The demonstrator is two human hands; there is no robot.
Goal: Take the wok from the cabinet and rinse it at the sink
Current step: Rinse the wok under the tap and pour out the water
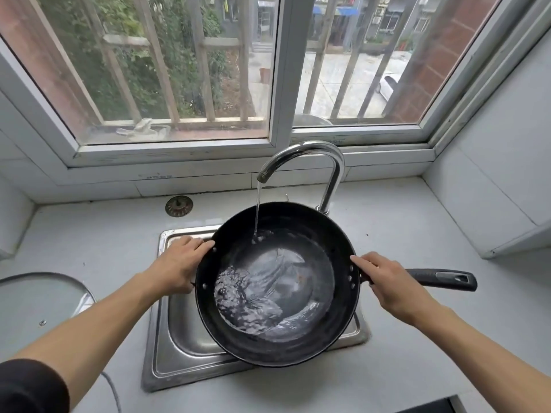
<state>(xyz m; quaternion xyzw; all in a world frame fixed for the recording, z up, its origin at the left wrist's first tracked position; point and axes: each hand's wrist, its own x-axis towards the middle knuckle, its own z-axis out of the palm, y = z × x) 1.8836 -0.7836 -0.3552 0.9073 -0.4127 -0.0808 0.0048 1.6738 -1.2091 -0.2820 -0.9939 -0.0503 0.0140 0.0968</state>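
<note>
Water [257,210] is poured in a thin stream from the tap [313,162] into the wok [275,283], which is held over the sink [176,332] by both hands. The black pan is tipped slightly, so that the water is gathered in its lower left part, where it is churned and glinting. The far left rim is gripped by the left hand [177,265], its fingers [195,244] curled over the edge and the thumb hidden below. The long black handle [441,280] is grasped close to the pan by the right hand [393,286], fingers wrapped round it and the forefinger laid along toward the rim (the free end of the handle is left sticking out to the right). The steel basin is sunk into a pale tabletop [417,234] and is largely covered by the pan; only its left side and front lip are seen. A round strainer [179,205] is laid on the tabletop behind the sink, well apart from the pan. A glass lid [38,296] is seen at the left edge, near the left forearm. A barred window [277,70] is set behind the tap.
</note>
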